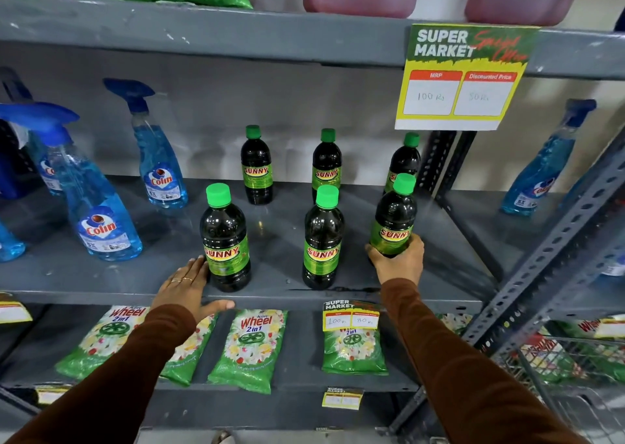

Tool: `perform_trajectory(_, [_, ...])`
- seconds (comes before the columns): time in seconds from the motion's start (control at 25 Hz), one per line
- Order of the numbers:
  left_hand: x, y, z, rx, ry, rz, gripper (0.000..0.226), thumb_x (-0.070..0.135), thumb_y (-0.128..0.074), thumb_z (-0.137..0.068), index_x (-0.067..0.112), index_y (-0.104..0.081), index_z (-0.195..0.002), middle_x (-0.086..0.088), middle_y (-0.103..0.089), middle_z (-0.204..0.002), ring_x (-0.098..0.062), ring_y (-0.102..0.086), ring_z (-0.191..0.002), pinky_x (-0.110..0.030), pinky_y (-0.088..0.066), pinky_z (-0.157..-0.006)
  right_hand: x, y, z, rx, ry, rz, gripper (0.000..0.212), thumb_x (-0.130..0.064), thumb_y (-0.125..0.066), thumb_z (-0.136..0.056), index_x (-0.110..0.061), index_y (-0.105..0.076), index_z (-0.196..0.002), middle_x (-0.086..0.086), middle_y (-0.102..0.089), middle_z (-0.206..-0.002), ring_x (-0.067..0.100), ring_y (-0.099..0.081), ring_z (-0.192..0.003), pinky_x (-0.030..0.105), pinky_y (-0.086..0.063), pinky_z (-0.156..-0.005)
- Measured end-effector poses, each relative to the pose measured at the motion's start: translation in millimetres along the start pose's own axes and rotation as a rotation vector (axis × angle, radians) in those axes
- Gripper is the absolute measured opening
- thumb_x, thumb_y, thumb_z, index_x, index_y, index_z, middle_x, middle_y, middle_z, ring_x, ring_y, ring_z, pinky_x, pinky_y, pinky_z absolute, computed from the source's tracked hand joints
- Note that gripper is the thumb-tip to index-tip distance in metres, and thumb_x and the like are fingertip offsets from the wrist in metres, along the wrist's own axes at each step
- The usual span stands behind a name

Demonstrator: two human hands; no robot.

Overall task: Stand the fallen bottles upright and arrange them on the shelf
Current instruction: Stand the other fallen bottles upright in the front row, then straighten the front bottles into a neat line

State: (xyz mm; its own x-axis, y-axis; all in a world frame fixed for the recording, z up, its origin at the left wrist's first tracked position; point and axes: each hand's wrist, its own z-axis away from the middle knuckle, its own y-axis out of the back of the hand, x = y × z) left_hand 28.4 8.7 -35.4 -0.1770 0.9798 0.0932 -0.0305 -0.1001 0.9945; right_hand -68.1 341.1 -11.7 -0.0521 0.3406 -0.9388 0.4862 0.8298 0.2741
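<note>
Several dark Sunny bottles with green caps stand upright on the grey middle shelf [270, 227] in two rows. The back row holds a left bottle [256, 166], a middle bottle [326, 164] and a right bottle [404, 159]. In front stand a left bottle [225, 240] and a middle bottle [322, 244]. My right hand [399, 261] grips the base of the front right bottle [394, 220], which tilts slightly. My left hand [186, 288] lies flat on the shelf edge, fingertips touching the front left bottle's base, holding nothing.
Blue Colin spray bottles [101, 220] stand at the left, one more [541, 169] on the right bay. A price card [463, 78] hangs from the upper shelf. Green Wheel packets [250, 349] lie on the lower shelf. A slanted metal brace [548, 257] crosses at right.
</note>
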Motion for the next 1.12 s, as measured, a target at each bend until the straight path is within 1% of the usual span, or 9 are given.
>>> perform_trajectory(0.16, [0,-1,0,0.013,0.001,0.007,0.107,0.076,-0.044,-0.068,0.010,-0.008,-0.144,-0.010,-0.010,-0.156,-0.022,-0.012,-0.144,-0.037,-0.013,-0.119,9,14,6,0.010,0.021,0.031,0.069,-0.018,-0.085,-0.059,-0.008,-0.047,-0.116,0.016,-0.056,-0.118,0.027,-0.055,-0.104,0.028,-0.040,-0.092])
perform_trajectory(0.36, [-3,-5,-2,0.009,-0.008,0.027,0.119,0.086,-0.034,-0.055,0.011,-0.009,-0.144,-0.010,-0.012,-0.156,-0.024,-0.014,-0.143,-0.039,-0.014,-0.118,19,31,14,0.039,0.031,0.063,0.073,-0.019,-0.085,-0.058,-0.007,-0.047,-0.119,0.016,-0.056,-0.119,0.030,-0.055,-0.108,0.034,-0.043,-0.095])
perform_trajectory(0.6, [1,-6,0,0.036,-0.011,0.042,0.100,0.068,-0.049,-0.072,0.012,-0.009,-0.144,-0.009,-0.012,-0.156,-0.023,-0.012,-0.144,-0.039,-0.013,-0.118,25,45,17,0.033,0.038,0.073,0.077,-0.017,-0.085,-0.059,-0.006,-0.043,-0.122,0.018,-0.051,-0.123,0.031,-0.052,-0.112,0.041,-0.044,-0.099])
perform_trajectory(0.76, [-1,-2,3,0.003,-0.036,0.044,0.100,0.071,-0.042,-0.072,0.011,-0.010,-0.144,-0.011,-0.011,-0.156,-0.024,-0.011,-0.144,-0.040,-0.012,-0.119,27,44,31,0.037,0.014,0.125,0.106,-0.033,-0.078,-0.066,0.000,-0.012,-0.142,0.025,-0.017,-0.151,0.036,-0.013,-0.141,0.048,-0.014,-0.118])
perform_trajectory(0.88, [11,0,8,0.101,0.076,0.318,0.103,0.075,-0.017,-0.065,0.006,-0.027,-0.140,-0.017,-0.025,-0.151,-0.029,-0.022,-0.141,-0.041,-0.015,-0.117,15,25,80,0.129,0.366,0.201,0.091,-0.050,-0.056,-0.076,-0.002,-0.013,-0.139,0.023,-0.010,-0.152,0.026,0.003,-0.143,0.057,-0.003,-0.116])
perform_trajectory(0.96, [18,3,2,0.143,0.365,0.839,0.106,0.081,-0.008,-0.069,0.004,-0.036,-0.136,-0.022,-0.032,-0.147,-0.032,-0.029,-0.137,-0.042,-0.016,-0.118,-2,-3,116,-0.017,0.684,0.138,0.073,-0.056,-0.043,-0.085,-0.007,-0.021,-0.134,0.015,-0.016,-0.148,0.015,0.003,-0.143,0.047,-0.004,-0.117])
perform_trajectory(1.0, [21,5,-1,0.137,0.422,1.098,0.109,0.083,-0.003,-0.067,0.005,-0.036,-0.136,-0.020,-0.032,-0.148,-0.030,-0.030,-0.137,-0.042,-0.015,-0.118,-14,-19,132,-0.189,0.731,0.086,0.072,-0.060,-0.038,-0.085,-0.012,-0.019,-0.136,0.011,-0.015,-0.149,0.013,0.001,-0.143,0.041,-0.005,-0.118])
perform_trajectory(1.04, [23,7,-2,0.117,0.405,1.302,0.106,0.079,0.003,-0.069,0.005,-0.035,-0.136,-0.016,-0.030,-0.149,-0.026,-0.030,-0.136,-0.040,-0.014,-0.118,-28,-34,147,-0.406,0.665,0.015,0.077,-0.065,-0.034,-0.084,-0.018,-0.013,-0.140,0.008,-0.012,-0.152,0.012,-0.002,-0.144,0.035,-0.007,-0.118])
perform_trajectory(1.12, [34,20,6,0.097,0.328,1.534,0.090,0.059,0.013,-0.082,0.003,-0.030,-0.138,-0.008,-0.025,-0.148,-0.020,-0.031,-0.134,-0.034,-0.015,-0.116,-57,-57,161,-0.786,0.311,-0.141,0.082,-0.068,-0.033,-0.081,-0.028,0.002,-0.143,0.004,-0.004,-0.158,0.010,-0.005,-0.143,0.027,-0.008,-0.116])
